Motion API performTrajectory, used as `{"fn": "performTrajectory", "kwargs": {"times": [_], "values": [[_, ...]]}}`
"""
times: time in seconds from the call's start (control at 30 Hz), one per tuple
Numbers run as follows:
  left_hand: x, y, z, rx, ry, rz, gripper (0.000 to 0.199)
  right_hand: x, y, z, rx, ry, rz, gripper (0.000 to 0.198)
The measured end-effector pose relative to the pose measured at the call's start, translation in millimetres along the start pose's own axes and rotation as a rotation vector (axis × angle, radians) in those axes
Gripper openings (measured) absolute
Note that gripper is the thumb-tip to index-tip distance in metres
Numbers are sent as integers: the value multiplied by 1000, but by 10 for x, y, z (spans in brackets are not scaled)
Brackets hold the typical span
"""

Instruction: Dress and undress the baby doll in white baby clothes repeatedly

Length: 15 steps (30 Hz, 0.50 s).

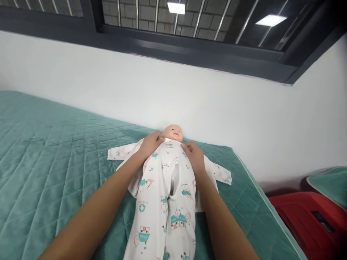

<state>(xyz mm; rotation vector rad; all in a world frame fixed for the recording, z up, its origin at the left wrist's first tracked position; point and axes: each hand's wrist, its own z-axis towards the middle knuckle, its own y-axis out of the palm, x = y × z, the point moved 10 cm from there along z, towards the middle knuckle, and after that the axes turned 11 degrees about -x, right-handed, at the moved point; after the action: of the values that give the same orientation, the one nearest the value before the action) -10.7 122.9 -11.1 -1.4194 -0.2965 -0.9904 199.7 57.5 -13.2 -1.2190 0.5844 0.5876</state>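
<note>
A baby doll (173,132) lies on its back, head toward the wall. White printed baby pants (158,173) are spread lengthwise over its body, the waist edge just below the chin and the legs running toward me. An opening shows at the crotch. My left hand (151,143) is closed on the waist's left corner, and my right hand (194,156) pinches the right corner. Beneath the pants is a white printed baby top (122,151), its sleeves stretched out to both sides. Most of the doll's body is hidden under the clothes.
A green quilted cover (67,159) lies under everything, its edge dropping off at the right. Behind the doll rises a white wall (108,83) below a dark window frame (189,50) with metal bars. A red plastic object (306,213) stands low at the right.
</note>
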Motion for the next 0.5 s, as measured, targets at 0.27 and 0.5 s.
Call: {"fn": "performTrajectory", "kwargs": {"times": [0.27, 0.5], "values": [[46, 22, -125, -19, 14, 224, 20, -110, -32, -102, -117, -270, -49, 32], [-61, -1, -141, -6, -77, 332, 20, 34, -7, -17, -179, -70, -106, 33]]}}
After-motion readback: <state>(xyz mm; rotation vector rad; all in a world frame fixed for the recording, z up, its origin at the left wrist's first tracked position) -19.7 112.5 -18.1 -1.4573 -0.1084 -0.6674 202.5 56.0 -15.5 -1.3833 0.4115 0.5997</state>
